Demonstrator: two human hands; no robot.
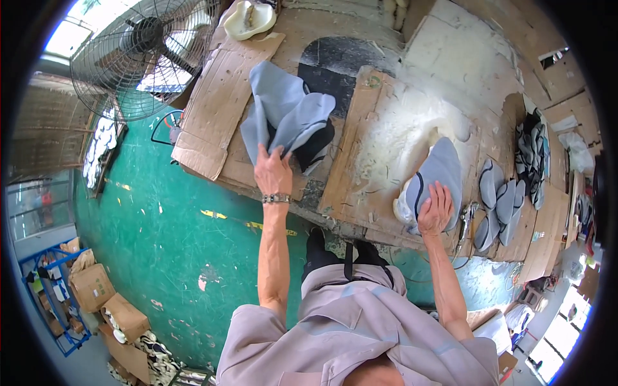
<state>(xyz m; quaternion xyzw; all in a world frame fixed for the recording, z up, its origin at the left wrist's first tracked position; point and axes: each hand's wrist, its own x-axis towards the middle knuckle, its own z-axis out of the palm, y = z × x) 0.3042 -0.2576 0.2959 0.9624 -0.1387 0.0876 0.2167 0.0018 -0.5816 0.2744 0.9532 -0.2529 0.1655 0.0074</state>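
A: Left hand (273, 172) — status?

B: Fingers clenched on the lower edge of a pile of grey fabric pieces (286, 116). Light blue-grey cloth, dark lining showing underneath, folded and bunched, the top flap lifted. Pile sits on the counter (335, 186), on brown cardboard sheets (215, 103).

A: And the right hand (436, 209)?

B: Palm down, fingers spread flat, released, pressing on a shoe upper piece (438, 170). No pinch that I can see.

A: Describe that piece.

B: Rounded, grey, a dark curved stripe along its left side, pale whitish edge at the bottom. It lies to the right of the fabric pile, on a cardboard board smeared with whitish residue.

A: Anything beside it?

B: A stack of similar grey cut pieces (499, 202) with dark edging, just right of the shoe upper piece. More dark and grey parts further right, too small to sort.

A: Around the fabric pile otherwise?

B: A cream-coloured bowl-like object (250, 18) beyond it. Large wire-caged fan (145, 55) to its left, standing over the green floor (174, 238). Cardboard boxes (106, 299) on that floor, well apart from the pile.
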